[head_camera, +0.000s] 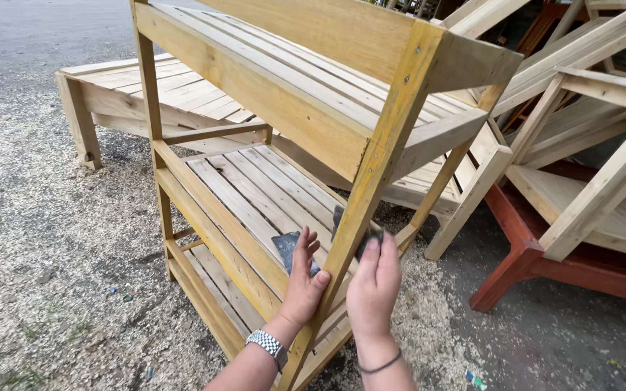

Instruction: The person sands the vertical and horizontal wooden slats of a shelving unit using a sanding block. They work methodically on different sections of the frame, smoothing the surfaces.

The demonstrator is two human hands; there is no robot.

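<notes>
The left hand (303, 279), a metal watch (266, 342) on its wrist, presses a dark grey sheet of sandpaper (288, 248) flat against the left side of a yellow-stained upright post (371, 181), fingers straight and together, thumb resting on the post's front face. The right hand (375, 284), a thin dark band (380, 364) on its wrist, lies just across the post, its fingers laid flat over the other end of the sandpaper, which wraps behind the post and shows dark above the fingertips. The post is the front corner leg of a slatted wooden shelf unit (255, 195), with a sloped top tier and lower slatted tiers. Behind it stands a pale wooden bench (132, 94); to the right lean more unfinished wooden frames (595, 181) and a red-painted base (537, 261). Sawdust (52, 239) covers the gravel ground around them.
</notes>
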